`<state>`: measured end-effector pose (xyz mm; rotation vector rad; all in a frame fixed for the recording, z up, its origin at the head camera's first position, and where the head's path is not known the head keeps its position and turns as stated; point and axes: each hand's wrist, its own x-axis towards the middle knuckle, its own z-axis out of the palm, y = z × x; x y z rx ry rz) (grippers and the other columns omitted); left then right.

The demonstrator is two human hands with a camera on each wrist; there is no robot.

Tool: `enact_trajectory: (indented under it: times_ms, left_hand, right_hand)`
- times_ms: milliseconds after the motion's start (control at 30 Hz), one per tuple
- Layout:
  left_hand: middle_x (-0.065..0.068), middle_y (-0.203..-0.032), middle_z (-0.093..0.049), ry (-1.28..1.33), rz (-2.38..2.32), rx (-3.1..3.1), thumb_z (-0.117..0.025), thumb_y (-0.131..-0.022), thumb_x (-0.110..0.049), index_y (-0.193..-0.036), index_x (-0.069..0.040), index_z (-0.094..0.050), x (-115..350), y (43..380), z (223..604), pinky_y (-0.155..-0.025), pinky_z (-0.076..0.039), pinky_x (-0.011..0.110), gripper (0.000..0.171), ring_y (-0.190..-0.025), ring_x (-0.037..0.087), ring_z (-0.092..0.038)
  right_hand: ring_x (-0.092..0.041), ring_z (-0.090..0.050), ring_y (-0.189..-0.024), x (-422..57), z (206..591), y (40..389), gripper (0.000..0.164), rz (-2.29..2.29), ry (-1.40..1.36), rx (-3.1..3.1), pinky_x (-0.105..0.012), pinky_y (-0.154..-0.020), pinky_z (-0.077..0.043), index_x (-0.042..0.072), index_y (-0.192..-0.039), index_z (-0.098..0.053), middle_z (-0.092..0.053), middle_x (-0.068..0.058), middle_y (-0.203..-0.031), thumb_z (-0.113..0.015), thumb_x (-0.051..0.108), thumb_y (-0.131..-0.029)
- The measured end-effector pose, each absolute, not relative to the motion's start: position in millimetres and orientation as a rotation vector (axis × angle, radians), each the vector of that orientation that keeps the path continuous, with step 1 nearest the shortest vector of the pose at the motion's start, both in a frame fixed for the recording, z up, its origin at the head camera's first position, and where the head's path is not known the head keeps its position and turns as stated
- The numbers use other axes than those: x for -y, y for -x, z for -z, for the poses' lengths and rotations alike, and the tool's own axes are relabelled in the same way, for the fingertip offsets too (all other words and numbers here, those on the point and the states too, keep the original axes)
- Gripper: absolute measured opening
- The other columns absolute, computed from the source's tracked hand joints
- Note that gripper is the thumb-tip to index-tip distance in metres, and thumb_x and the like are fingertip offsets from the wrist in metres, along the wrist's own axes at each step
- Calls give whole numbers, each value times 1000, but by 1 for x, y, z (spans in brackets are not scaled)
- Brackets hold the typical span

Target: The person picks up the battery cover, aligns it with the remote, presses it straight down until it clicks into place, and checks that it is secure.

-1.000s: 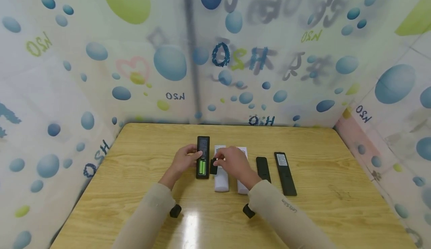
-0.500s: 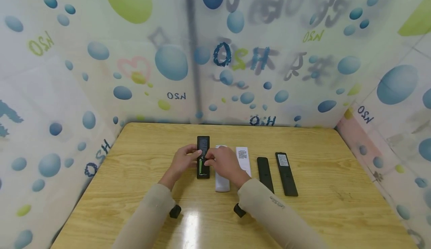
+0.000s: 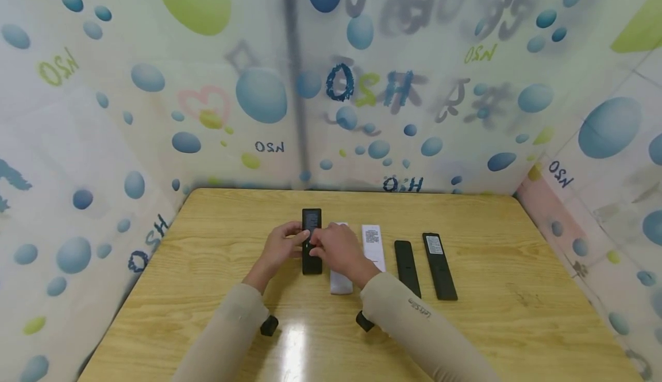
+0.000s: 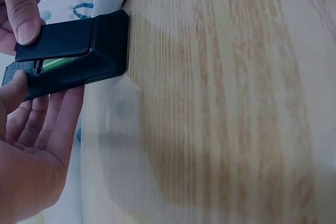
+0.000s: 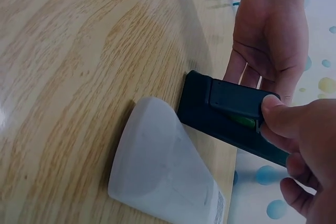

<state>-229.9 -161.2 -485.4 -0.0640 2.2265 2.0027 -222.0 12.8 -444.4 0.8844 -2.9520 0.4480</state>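
Note:
A black remote control (image 3: 312, 216) is held back side up in my left hand (image 3: 279, 249), thumb on its back and fingers underneath in the left wrist view. My right hand (image 3: 337, 247) pinches the black battery cover (image 4: 58, 39) at one end. That cover lies tilted over the battery compartment, its other end against the remote's end edge and its pinched end raised. Through the gap a green battery (image 4: 59, 63) shows; the cover hides most of the compartment.
Right of the held remote lie a white remote (image 3: 341, 281), partly under my right hand, and a second white remote (image 3: 373, 250). Farther right are a black remote (image 3: 407, 267) and a longer black remote (image 3: 441, 270) with a white label. A patterned wall (image 3: 439, 164) borders the wooden table (image 3: 233, 209).
My right hand has moved left with the battery cover, from beside the remote to over its compartment. The green batteries, plain at first, are now covered in the head view. My left hand stays put.

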Motion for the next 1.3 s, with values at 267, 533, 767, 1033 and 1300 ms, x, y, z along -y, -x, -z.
enact_trajectory:
  times_ms: [267,533,767,1033,1300]
  left_hand:
    - [14,-111,-57,64,-1978,-2233,-60,-98,-19,-124,-2,-61,161,229,483,-79,-61,43,31,-88,17,-66]
    - [16,-115,-56,60,-1970,-2231,-60,-97,-22,-128,-4,-60,161,230,484,-80,-60,43,35,-90,17,-65]
    - [16,-116,-57,102,-1956,-2220,-61,-97,-19,-128,-4,-60,160,226,474,-81,-60,44,35,-89,16,-65]
    - [17,-117,-58,107,-1940,-2201,-60,-98,-17,-130,-2,-59,158,220,462,-84,-59,47,35,-91,19,-66]
    - [16,-117,-58,103,-1948,-2272,-60,-98,-23,-129,-7,-60,159,228,483,-80,-61,42,36,-89,16,-66]
  right_hand:
    - [-11,-53,-79,-13,446,223,21,-339,-945,2925,-30,-75,-47,21,-101,-70,-70,9,-87,-67,39,-90]
    - [-12,-52,-79,-12,446,221,18,-333,-939,2897,-30,-75,-48,21,-98,-70,-71,8,-88,-68,37,-90]
    - [-13,-50,-74,-12,455,222,20,-361,-915,2808,-29,-70,-47,21,-96,-69,-72,8,-87,-71,39,-86]
    - [-12,-46,-70,-12,459,224,20,-403,-837,2827,-28,-66,-38,22,-84,-63,-67,10,-77,-73,40,-83]
    - [-12,-46,-70,-13,459,224,27,-447,-729,2884,-29,-68,-36,24,-79,-58,-57,13,-70,-72,47,-81]
